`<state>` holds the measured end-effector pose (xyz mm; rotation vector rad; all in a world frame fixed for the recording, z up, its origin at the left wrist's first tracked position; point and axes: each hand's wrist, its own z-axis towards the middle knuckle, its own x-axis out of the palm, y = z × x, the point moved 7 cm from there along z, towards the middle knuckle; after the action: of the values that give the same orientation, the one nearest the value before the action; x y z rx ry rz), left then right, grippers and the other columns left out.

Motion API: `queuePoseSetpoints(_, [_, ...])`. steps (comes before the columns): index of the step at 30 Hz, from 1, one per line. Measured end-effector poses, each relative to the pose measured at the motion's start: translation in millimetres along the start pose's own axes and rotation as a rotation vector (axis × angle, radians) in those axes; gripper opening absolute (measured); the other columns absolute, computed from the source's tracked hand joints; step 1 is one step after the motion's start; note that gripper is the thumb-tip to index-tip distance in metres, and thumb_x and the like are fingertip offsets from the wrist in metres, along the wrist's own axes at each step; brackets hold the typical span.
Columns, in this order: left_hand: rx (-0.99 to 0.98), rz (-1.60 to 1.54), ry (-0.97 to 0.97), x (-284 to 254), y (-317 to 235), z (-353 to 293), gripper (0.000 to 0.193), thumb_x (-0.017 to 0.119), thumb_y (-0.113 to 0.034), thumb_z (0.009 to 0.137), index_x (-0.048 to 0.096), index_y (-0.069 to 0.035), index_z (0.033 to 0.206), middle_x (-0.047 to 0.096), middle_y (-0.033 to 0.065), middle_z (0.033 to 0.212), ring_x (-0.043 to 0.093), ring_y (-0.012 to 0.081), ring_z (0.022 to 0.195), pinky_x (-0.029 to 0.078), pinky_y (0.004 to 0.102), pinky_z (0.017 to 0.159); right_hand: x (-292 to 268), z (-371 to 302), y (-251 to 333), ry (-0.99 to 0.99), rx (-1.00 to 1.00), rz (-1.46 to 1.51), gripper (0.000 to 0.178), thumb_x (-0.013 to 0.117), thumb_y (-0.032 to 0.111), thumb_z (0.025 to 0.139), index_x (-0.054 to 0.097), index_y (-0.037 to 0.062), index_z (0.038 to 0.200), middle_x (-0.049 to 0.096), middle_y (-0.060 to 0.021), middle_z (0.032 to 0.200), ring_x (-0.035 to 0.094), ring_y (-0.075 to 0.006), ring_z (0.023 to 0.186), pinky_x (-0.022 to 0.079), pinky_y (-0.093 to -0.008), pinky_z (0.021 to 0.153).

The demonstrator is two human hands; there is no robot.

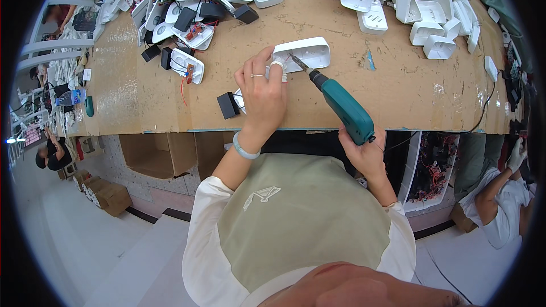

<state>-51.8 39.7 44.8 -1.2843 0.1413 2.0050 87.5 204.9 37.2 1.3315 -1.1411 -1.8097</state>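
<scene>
In the head view, the left hand (pixel 264 91) is closed on the left end of a white plastic housing shell (pixel 319 53), its fingers bent over the rim (one finger is wrapped in white tape, another wears a ring). The shell sits near the front of the cardboard-covered tabletop (pixel 187 111), its open hollow turned toward the person. The right hand (pixel 364 152) is wrapped around the rear end of a teal electric screwdriver (pixel 348 109), just off the table's front edge. The tool slants up and to the left, and its metal tip reaches inside the shell, close to the left fingers; whether it touches the bottom is too small to tell.

Just left of the left wrist lies a small black box (pixel 228 106), wired to a white piece (pixel 240 100) partly hidden by the hand. Farther back on the left is a heap of white housings (pixel 196 37) with black boxes and red wires among them; at the back right is a pile of white shells (pixel 429 11). Beneath the table, right of the right hand, a white bin (pixel 414 173) holds tangled red and black wires (pixel 433 167). At the far right shows a co-worker's gloved hand (pixel 516 156).
</scene>
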Motion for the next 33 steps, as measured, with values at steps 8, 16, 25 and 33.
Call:
queuePoseSetpoints(8, [0.001, 0.022, -0.001, 0, -1, 1, 0.024, 0.066, 0.004, 0.072, 0.065, 0.001, 0.096, 0.061, 0.0126, 0.129, 0.058, 0.0299, 0.111, 0.038, 0.0431, 0.094, 0, -1, -6, 0.038, 0.023, -0.002, 0.037, 0.07, -0.002, 0.08, 0.061, 0.0002, 0.117, 0.065, -0.0142, 0.082, 0.066, -0.0261, 0.069, 0.052, -0.031, 0.067])
queuePoseSetpoints(16, [0.004, 0.028, 0.001, 1, -1, 1, 0.026, 0.066, 0.004, 0.072, 0.065, 0.001, 0.097, 0.06, 0.0122, 0.129, 0.058, 0.0297, 0.112, 0.037, 0.0439, 0.095, -2, -5, -4, -0.016, 0.011, 0.015, 0.034, 0.071, -0.003, 0.08, 0.063, -0.0015, 0.113, 0.067, -0.0137, 0.086, 0.068, -0.0225, 0.071, 0.053, -0.0294, 0.069])
queuePoseSetpoints(25, [0.012, 0.068, 0.014, 2, -2, 0, 0.025, 0.067, 0.003, 0.072, 0.066, 0.0, 0.097, 0.06, 0.0114, 0.13, 0.057, 0.029, 0.112, 0.036, 0.0439, 0.095, -13, -28, -18, -0.123, 0.12, 0.179, 0.023, 0.071, -0.006, 0.081, 0.067, -0.0035, 0.103, 0.066, -0.0107, 0.088, 0.062, -0.0146, 0.07, 0.05, -0.0258, 0.066])
queuePoseSetpoints(33, [0.008, -0.004, -0.067, -14, -7, -5, 0.022, 0.074, -0.006, 0.079, 0.065, 0.003, 0.096, 0.053, 0.0201, 0.134, 0.054, 0.0357, 0.111, 0.04, 0.0473, 0.094, -17, -39, -17, -0.153, 0.163, 0.211, 0.02, 0.071, -0.005, 0.08, 0.068, -0.0038, 0.099, 0.067, -0.0112, 0.088, 0.063, -0.0141, 0.071, 0.05, -0.0263, 0.066])
